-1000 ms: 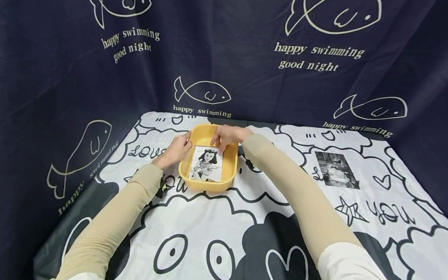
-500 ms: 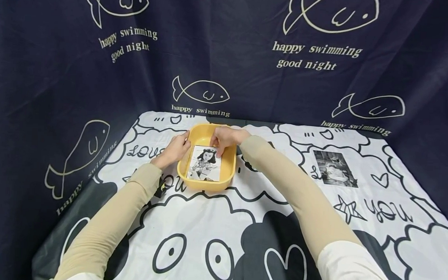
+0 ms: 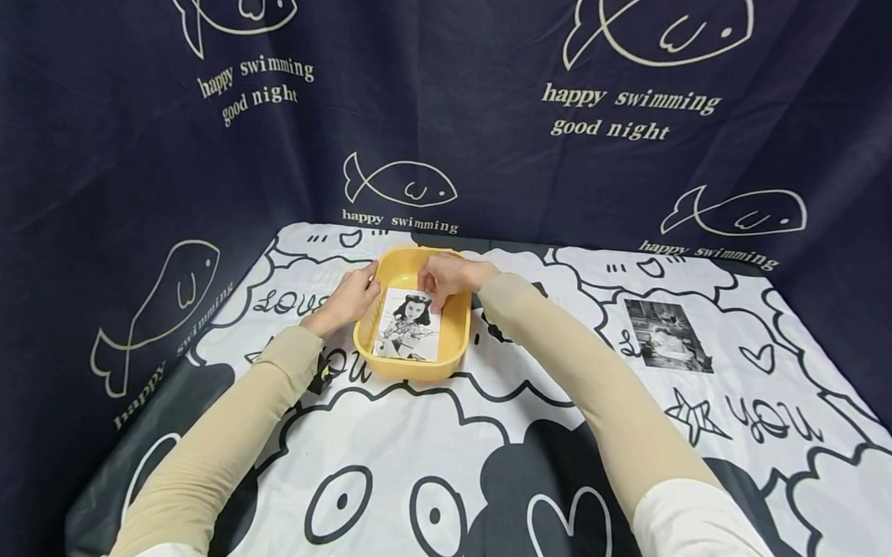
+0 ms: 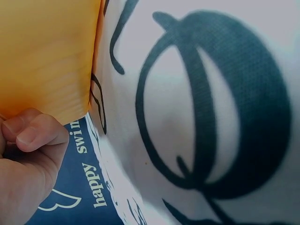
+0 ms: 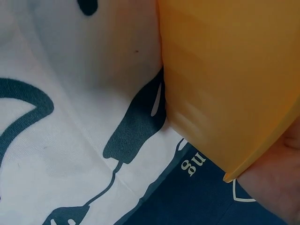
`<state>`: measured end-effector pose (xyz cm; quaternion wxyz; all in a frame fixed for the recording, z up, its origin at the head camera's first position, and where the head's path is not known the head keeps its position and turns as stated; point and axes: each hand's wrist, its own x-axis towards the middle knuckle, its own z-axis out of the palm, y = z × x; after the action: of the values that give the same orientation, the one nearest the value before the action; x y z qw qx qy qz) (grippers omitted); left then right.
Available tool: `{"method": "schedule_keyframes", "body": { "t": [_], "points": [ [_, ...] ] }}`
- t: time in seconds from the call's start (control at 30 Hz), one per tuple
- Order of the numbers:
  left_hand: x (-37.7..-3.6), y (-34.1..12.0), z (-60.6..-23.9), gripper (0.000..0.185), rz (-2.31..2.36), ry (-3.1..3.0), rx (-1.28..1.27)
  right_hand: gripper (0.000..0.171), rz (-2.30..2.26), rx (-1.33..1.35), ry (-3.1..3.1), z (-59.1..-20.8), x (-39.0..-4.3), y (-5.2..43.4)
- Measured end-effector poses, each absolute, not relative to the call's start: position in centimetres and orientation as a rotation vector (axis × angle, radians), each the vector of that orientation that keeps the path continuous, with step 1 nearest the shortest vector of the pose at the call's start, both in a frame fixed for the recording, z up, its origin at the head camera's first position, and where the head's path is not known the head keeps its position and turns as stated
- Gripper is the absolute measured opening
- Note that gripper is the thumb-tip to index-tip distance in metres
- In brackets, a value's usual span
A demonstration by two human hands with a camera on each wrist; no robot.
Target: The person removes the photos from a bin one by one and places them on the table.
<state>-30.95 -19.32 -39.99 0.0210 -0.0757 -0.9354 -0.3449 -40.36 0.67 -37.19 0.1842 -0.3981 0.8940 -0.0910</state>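
A yellow plastic basket point(image 3: 451, 368) stands on the patterned cloth in the head view. Inside it lies a black-and-white photo card point(image 3: 409, 331) of a dark-haired person. My left hand point(image 3: 351, 295) grips the basket's left rim; the left wrist view has its curled fingers point(image 4: 33, 131) against the yellow wall. Reaching over the right rim, my right hand point(image 3: 449, 276) pinches the card's upper right corner with thumb and fingers. In the right wrist view only part of that hand point(image 5: 274, 180) shows beyond the rim, and its fingertips are hidden.
Another black-and-white picture point(image 3: 668, 336) lies on the cloth point(image 3: 394, 442) to the right. Behind the table and at its sides hangs a dark blue curtain point(image 3: 488, 172) printed with fish and words. A small dark item point(image 3: 320, 378) sits by my left wrist, partly hidden.
My right thumb has moved slightly down over the card's corner. Basket, card and left hand keep their places; the head view has shifted a little.
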Motion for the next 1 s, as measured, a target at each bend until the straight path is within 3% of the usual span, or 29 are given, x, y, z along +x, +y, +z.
{"method": "schedule_keyframes", "body": {
  "t": [1.0],
  "points": [
    [-31.07,-19.31,-40.07,0.052,-1.000,-2.886,-0.267,0.042,-0.646,-0.919,2.397,-36.52,-40.47,0.97]
  ]
}}
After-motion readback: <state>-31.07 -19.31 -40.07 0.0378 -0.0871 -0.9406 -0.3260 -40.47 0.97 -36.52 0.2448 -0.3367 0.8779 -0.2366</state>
